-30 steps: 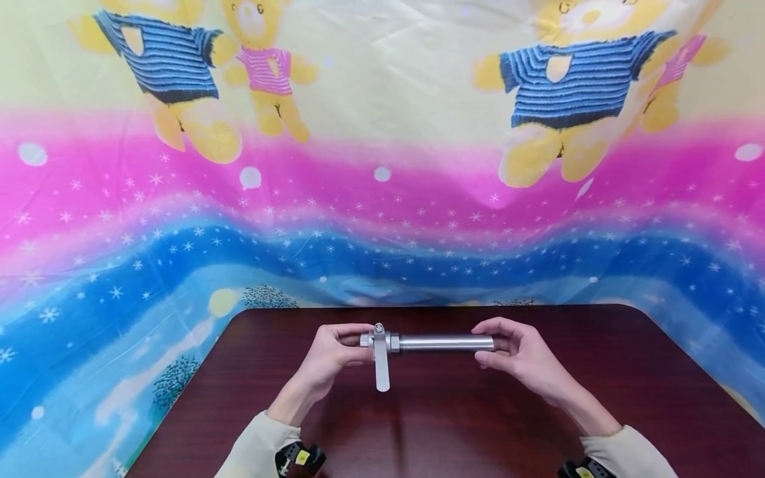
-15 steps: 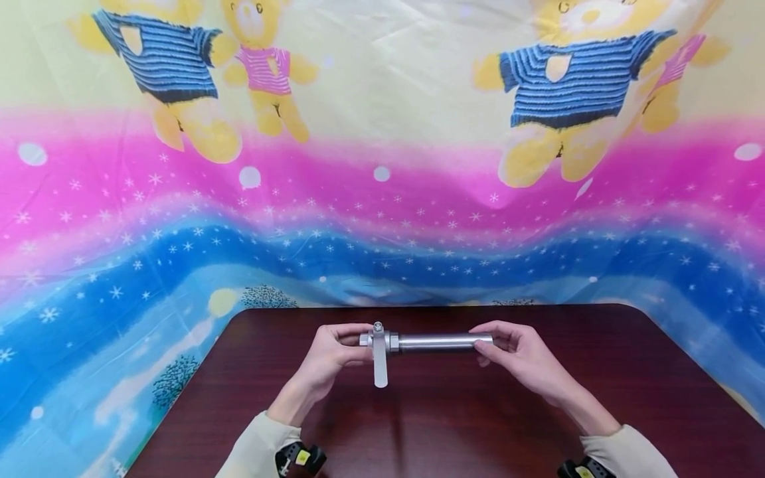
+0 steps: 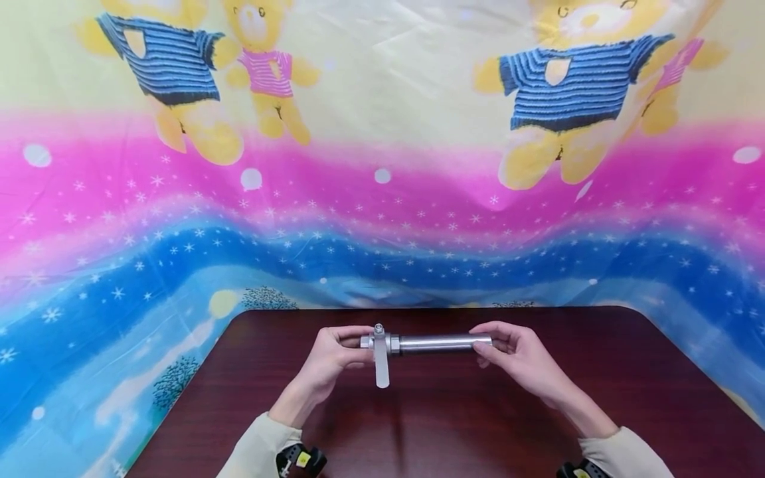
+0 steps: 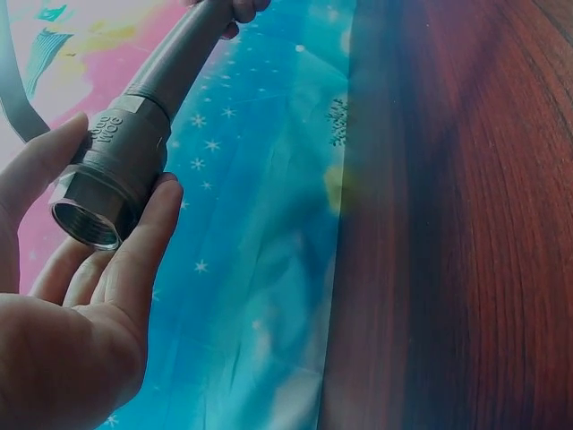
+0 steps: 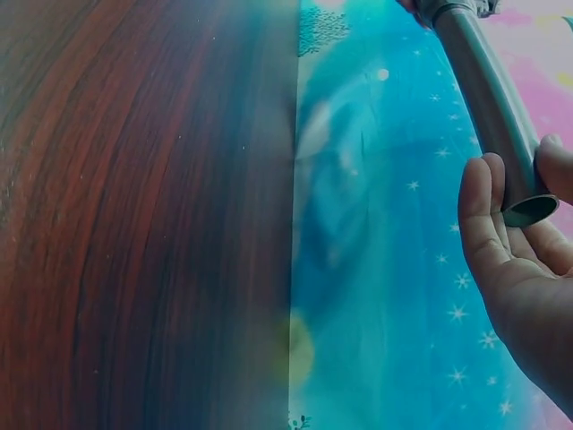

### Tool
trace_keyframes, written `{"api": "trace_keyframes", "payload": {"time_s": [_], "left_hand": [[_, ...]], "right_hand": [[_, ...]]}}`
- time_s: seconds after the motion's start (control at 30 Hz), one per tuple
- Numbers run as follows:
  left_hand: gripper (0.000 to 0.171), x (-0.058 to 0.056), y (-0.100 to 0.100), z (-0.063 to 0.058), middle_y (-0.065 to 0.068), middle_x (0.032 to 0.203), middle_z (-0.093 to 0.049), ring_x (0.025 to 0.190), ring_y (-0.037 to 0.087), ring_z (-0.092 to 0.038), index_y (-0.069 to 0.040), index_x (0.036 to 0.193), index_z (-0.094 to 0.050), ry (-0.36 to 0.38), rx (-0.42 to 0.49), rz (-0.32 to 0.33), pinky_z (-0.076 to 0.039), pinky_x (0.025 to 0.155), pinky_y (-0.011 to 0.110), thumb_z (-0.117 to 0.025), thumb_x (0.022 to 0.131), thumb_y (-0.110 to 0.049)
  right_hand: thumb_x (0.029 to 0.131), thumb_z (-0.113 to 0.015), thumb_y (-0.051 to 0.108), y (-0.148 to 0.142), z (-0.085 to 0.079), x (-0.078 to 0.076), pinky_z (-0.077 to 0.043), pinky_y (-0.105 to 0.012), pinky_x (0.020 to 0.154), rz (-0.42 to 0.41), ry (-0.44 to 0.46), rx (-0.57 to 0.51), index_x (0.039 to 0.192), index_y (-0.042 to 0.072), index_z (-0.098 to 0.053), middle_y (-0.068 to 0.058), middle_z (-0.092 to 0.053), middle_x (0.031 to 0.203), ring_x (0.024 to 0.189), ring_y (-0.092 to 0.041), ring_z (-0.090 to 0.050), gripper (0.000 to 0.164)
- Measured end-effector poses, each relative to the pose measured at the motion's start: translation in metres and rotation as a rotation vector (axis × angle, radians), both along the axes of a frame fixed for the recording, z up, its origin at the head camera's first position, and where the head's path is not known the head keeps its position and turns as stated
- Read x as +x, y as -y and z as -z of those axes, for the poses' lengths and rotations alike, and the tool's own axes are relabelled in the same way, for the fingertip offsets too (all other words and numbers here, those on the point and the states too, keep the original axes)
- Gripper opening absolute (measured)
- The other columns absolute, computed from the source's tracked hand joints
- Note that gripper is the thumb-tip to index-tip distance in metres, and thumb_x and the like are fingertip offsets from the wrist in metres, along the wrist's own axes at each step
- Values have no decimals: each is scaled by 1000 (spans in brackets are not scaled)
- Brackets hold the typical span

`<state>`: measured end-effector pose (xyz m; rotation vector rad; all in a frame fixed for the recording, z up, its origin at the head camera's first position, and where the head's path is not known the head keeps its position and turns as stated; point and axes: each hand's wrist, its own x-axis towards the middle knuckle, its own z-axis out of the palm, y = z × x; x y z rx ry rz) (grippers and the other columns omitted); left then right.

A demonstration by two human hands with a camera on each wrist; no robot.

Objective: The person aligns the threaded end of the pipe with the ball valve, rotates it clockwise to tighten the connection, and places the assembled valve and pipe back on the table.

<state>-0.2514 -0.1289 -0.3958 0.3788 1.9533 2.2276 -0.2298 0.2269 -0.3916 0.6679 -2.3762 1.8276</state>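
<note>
Step in hand, as judged: working the joint between ball valve (image 3: 379, 342) and pipe (image 3: 439, 342); thread engagement too small to read, so tightening or loosening cannot be told. Next move calls for a steady valve and a twist of the pipe. Location: held above the tabletop (image 3: 508, 411), nearer its far edge, between the far corners. Left hand (image 3: 325, 358): pinching valve. Right hand (image 3: 518, 348): gripping pipe's free end. Valve: grey metal, hexagonal ends, raised lettering, flat lever (image 3: 382, 368) crosswise. Pipe: smooth, hollow cylinder. Tabletop: dark red, wood-grained.
</note>
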Motion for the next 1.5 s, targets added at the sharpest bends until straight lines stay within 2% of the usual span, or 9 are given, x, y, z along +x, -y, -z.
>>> {"api": "trace_keyframes", "payload": {"time_s": [0.17, 0.37, 0.53, 0.73, 0.83, 0.97, 1.13, 1.33, 1.5], "left_hand": [[52, -1, 1, 0, 21, 109, -76, 90, 19, -76, 13, 131, -67, -4, 1, 7, -62, 83, 41, -78, 81, 7], [52, -1, 0, -1, 20, 109, -77, 89, 19, -76, 12, 131, -67, 1, -2, 7, -62, 84, 43, -78, 81, 7], [51, -1, 0, 0, 21, 109, -76, 90, 20, -76, 12, 131, -67, -3, -3, 6, -62, 85, 44, -78, 81, 7], [51, 0, -1, 2, 22, 109, -76, 89, 21, -77, 13, 131, -67, 7, -2, 7, -61, 88, 47, -78, 82, 8], [51, 0, -1, 2, 22, 109, -76, 89, 21, -77, 13, 131, -67, 3, -2, 7, -60, 89, 50, -78, 82, 8], [50, -1, -1, 1, 21, 109, -76, 90, 21, -76, 13, 130, -67, -6, 3, 14, -62, 86, 44, -78, 82, 8], [50, 0, 0, -1, 21, 107, -77, 89, 20, -76, 13, 130, -67, -3, 11, 14, -62, 84, 41, -78, 81, 9], [51, 0, 1, -1, 21, 108, -77, 91, 20, -76, 13, 131, -67, -3, 12, 22, -62, 86, 44, -79, 81, 8], [50, 1, 2, -1, 20, 108, -77, 90, 19, -76, 12, 130, -68, -6, 9, 14, -62, 83, 41, -79, 82, 7]], "right_hand": [[94, -77, -1, -1, 1, -1, -63, -41, 78, -69, -2, -65, 131, -7, -62, -22, -69, 114, 90, -25, -75, 41], [99, -75, 10, -1, -1, 1, -62, -35, 77, -12, 26, 7, 128, -5, -67, -15, -76, 95, 80, -25, -75, 34], [94, -77, 1, -1, -1, 1, -63, -40, 76, -60, 14, -36, 130, -9, -63, -23, -71, 110, 86, -26, -75, 39], [98, -75, 7, -1, 1, 2, -62, -35, 76, -27, 25, -7, 128, -7, -67, -15, -75, 97, 81, -25, -75, 34], [97, -75, 5, -1, 2, 2, -63, -38, 77, -52, 33, -33, 129, -8, -65, -17, -73, 105, 85, -24, -75, 36], [95, -76, 0, -2, 1, 2, -63, -41, 77, -78, 42, -62, 128, -10, -62, -22, -70, 110, 88, -25, -75, 38], [99, -75, 9, -2, -1, 2, -63, -37, 79, -43, 53, -17, 127, -8, -67, -15, -75, 99, 84, -27, -75, 34], [93, -77, -3, -2, -1, 2, -63, -41, 80, -104, 32, -83, 129, -11, -61, -21, -71, 111, 93, -25, -75, 40], [99, -74, 7, 1, 1, 1, -62, -35, 78, -54, 21, -32, 126, -7, -67, -14, -75, 99, 82, -25, -74, 31]]}}
